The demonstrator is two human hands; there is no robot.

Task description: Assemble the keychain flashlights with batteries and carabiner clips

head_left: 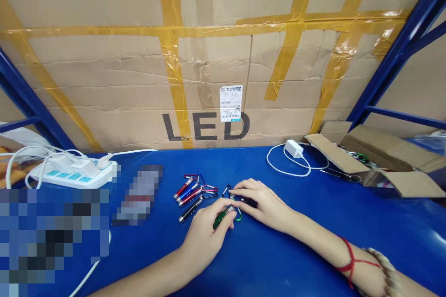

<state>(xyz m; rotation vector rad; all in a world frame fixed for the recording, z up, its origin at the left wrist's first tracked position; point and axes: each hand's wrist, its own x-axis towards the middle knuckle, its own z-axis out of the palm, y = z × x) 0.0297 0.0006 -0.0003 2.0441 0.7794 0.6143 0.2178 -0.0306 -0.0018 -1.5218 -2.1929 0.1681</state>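
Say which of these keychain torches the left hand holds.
The green torch, set apart by its colour; two red torches, the blue torch and a black torch lie unheld in a row.

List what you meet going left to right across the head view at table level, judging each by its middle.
Power strip, row of tubes, left hand, right hand, charger, open box.

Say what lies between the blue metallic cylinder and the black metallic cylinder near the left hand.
One red metallic cylinder lies between the blue cylinder and the black cylinder, in the head view.
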